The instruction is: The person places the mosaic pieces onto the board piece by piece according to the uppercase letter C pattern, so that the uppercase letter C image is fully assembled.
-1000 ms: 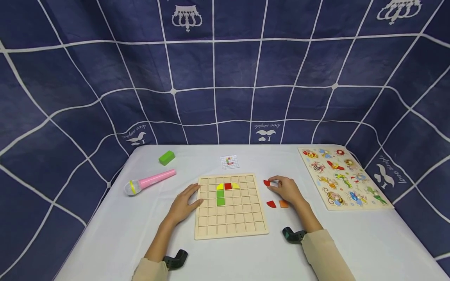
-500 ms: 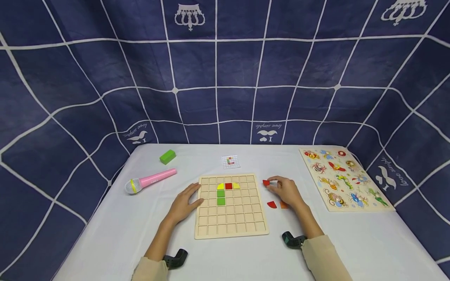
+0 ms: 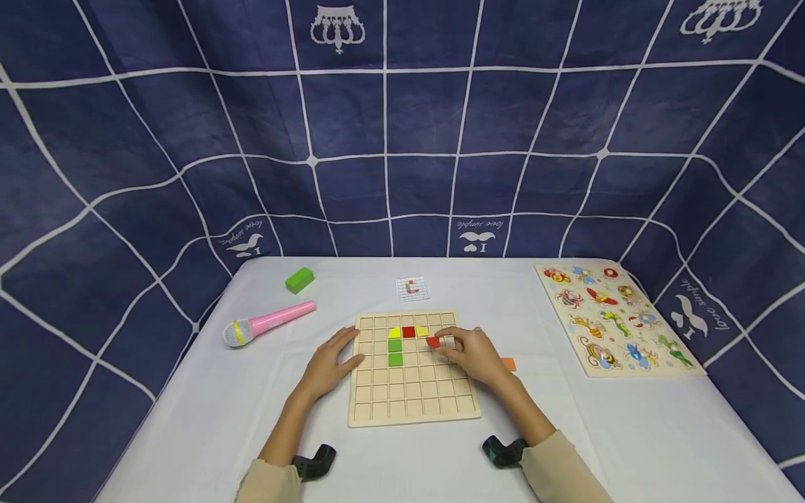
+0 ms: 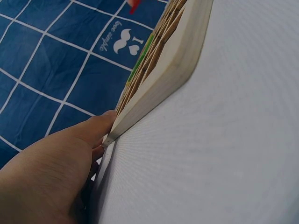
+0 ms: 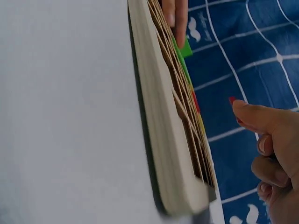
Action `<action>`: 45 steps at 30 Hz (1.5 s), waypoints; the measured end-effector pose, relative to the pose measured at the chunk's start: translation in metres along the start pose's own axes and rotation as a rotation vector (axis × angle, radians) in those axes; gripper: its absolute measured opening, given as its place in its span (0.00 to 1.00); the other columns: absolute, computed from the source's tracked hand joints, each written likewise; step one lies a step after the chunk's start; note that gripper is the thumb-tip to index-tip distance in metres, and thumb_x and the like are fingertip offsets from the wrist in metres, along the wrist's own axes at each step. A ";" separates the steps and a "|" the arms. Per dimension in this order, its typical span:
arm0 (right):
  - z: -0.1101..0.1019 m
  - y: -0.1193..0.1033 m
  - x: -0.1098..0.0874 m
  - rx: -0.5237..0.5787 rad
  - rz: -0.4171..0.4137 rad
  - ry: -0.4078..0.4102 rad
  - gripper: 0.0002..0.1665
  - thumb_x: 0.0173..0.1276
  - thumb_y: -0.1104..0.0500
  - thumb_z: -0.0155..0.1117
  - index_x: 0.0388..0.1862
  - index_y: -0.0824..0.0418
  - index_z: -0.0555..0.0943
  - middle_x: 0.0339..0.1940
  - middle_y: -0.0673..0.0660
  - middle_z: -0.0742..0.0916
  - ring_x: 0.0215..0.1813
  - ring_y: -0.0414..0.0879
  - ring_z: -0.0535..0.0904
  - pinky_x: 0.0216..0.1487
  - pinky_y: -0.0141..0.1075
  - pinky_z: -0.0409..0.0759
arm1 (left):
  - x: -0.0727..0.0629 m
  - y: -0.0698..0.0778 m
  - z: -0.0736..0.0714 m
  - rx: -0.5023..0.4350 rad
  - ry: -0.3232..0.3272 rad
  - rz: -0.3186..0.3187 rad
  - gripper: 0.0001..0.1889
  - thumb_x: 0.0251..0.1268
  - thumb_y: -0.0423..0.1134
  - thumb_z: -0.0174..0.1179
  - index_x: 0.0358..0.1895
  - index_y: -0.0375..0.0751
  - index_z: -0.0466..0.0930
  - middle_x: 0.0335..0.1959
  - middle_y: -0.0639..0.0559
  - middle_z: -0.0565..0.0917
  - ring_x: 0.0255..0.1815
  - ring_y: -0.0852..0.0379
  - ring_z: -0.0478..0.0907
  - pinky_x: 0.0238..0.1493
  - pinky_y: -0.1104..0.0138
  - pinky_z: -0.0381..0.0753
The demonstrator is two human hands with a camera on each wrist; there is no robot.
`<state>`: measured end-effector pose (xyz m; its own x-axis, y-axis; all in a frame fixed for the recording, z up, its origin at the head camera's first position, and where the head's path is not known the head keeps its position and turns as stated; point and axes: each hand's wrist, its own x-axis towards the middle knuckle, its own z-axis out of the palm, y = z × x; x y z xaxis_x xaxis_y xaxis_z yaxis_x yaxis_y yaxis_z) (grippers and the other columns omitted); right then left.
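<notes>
My right hand pinches a small red quarter-round tile between thumb and fingertips, over the right part of a wooden grid board. In the right wrist view the red tile peeks out past the thumb tip. My left hand rests at the board's left edge with fingers extended; in the left wrist view its thumb touches the rim. Set in the grid are a red square, two yellow rounded tiles and two green squares. An orange tile lies beside the right wrist.
A pattern card lies behind the board. At left are a pink toy microphone and a green block. An insect puzzle board lies at right. A blue checked curtain hangs behind the table.
My right hand has carried the red tile leftward from beside the board to over its grid. The other loose red tile is now hidden behind that hand. My left hand has stayed put.
</notes>
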<state>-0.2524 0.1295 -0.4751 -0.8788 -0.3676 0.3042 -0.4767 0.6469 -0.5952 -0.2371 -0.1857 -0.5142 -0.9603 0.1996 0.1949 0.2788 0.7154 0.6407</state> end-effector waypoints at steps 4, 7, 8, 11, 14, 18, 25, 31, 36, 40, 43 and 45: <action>0.010 -0.016 -0.001 0.035 -0.053 -0.043 0.15 0.59 0.52 0.68 0.45 0.54 0.83 0.07 0.40 0.66 0.11 0.34 0.59 0.60 0.61 0.60 | 0.000 0.000 0.000 -0.001 0.014 0.009 0.33 0.60 0.50 0.60 0.66 0.39 0.65 0.68 0.43 0.63 0.69 0.44 0.56 0.66 0.49 0.56; 0.020 -0.025 -0.002 0.051 -0.097 -0.074 0.14 0.59 0.52 0.68 0.44 0.53 0.83 0.08 0.40 0.66 0.13 0.32 0.59 0.56 0.52 0.65 | 0.000 0.001 0.000 0.001 0.010 0.011 0.33 0.61 0.50 0.60 0.66 0.38 0.65 0.68 0.43 0.63 0.69 0.43 0.56 0.66 0.49 0.56; 0.023 -0.028 -0.002 0.048 -0.109 -0.080 0.14 0.58 0.51 0.68 0.43 0.52 0.83 0.08 0.39 0.66 0.14 0.32 0.59 0.52 0.48 0.67 | 0.000 0.001 -0.001 0.000 0.007 0.008 0.33 0.60 0.50 0.60 0.66 0.38 0.65 0.68 0.43 0.63 0.69 0.43 0.56 0.66 0.49 0.56; 0.032 -0.034 -0.002 0.036 -0.136 -0.089 0.13 0.57 0.51 0.69 0.42 0.50 0.84 0.08 0.40 0.67 0.14 0.32 0.58 0.42 0.38 0.66 | 0.000 0.002 -0.002 -0.002 0.000 0.006 0.33 0.60 0.51 0.60 0.66 0.39 0.65 0.68 0.43 0.63 0.69 0.43 0.56 0.66 0.49 0.55; 0.040 -0.037 -0.002 0.015 -0.152 -0.107 0.14 0.57 0.49 0.69 0.41 0.50 0.84 0.08 0.40 0.67 0.14 0.32 0.58 0.34 0.34 0.63 | 0.000 0.003 -0.002 -0.004 -0.004 0.006 0.33 0.60 0.51 0.60 0.66 0.39 0.65 0.68 0.43 0.63 0.69 0.43 0.56 0.66 0.48 0.56; 0.046 -0.037 -0.002 -0.011 -0.154 -0.141 0.14 0.57 0.48 0.69 0.41 0.50 0.84 0.08 0.40 0.67 0.14 0.34 0.60 0.32 0.31 0.61 | 0.000 0.002 -0.002 -0.004 -0.007 0.004 0.33 0.60 0.51 0.60 0.66 0.40 0.65 0.68 0.44 0.63 0.69 0.44 0.56 0.66 0.49 0.55; 0.051 -0.034 -0.002 -0.001 -0.156 -0.143 0.15 0.56 0.47 0.69 0.41 0.50 0.84 0.07 0.40 0.67 0.12 0.33 0.60 0.32 0.32 0.60 | 0.001 0.001 -0.003 0.004 -0.004 0.006 0.33 0.60 0.51 0.60 0.66 0.40 0.65 0.68 0.43 0.63 0.69 0.43 0.56 0.66 0.48 0.56; 0.054 -0.032 -0.003 -0.005 -0.179 -0.130 0.15 0.56 0.46 0.69 0.40 0.50 0.84 0.07 0.39 0.67 0.12 0.32 0.59 0.30 0.32 0.59 | 0.001 0.001 -0.002 0.013 -0.006 0.002 0.33 0.60 0.51 0.60 0.66 0.40 0.65 0.68 0.43 0.63 0.69 0.43 0.56 0.65 0.48 0.56; 0.054 -0.031 -0.004 -0.020 -0.154 -0.146 0.16 0.55 0.45 0.69 0.40 0.50 0.84 0.08 0.40 0.67 0.13 0.33 0.59 0.30 0.33 0.58 | 0.001 0.002 -0.002 0.015 -0.006 -0.008 0.33 0.60 0.52 0.60 0.66 0.40 0.65 0.68 0.44 0.63 0.69 0.44 0.56 0.65 0.48 0.56; 0.055 -0.031 -0.004 -0.021 -0.135 -0.150 0.16 0.54 0.45 0.69 0.40 0.50 0.84 0.08 0.40 0.68 0.14 0.34 0.59 0.31 0.33 0.58 | 0.000 0.002 -0.002 0.018 -0.003 -0.013 0.33 0.60 0.52 0.60 0.66 0.41 0.65 0.68 0.44 0.63 0.69 0.43 0.56 0.65 0.47 0.56; 0.056 -0.031 -0.004 -0.020 -0.126 -0.148 0.16 0.54 0.44 0.70 0.40 0.49 0.84 0.08 0.40 0.68 0.15 0.34 0.60 0.32 0.33 0.58 | 0.000 0.001 -0.002 0.017 -0.005 -0.016 0.34 0.60 0.52 0.60 0.66 0.41 0.65 0.68 0.44 0.62 0.69 0.44 0.56 0.65 0.48 0.56; 0.055 -0.031 -0.004 -0.020 -0.122 -0.146 0.17 0.54 0.44 0.70 0.40 0.49 0.83 0.09 0.40 0.68 0.15 0.35 0.60 0.32 0.34 0.59 | 0.000 0.001 -0.002 0.017 -0.007 -0.018 0.34 0.60 0.53 0.60 0.67 0.41 0.64 0.68 0.44 0.62 0.69 0.44 0.56 0.65 0.48 0.56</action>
<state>-0.2324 0.0738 -0.4991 -0.8027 -0.5363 0.2607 -0.5809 0.6044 -0.5452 -0.2368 -0.1859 -0.5122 -0.9652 0.1915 0.1779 0.2612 0.7301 0.6315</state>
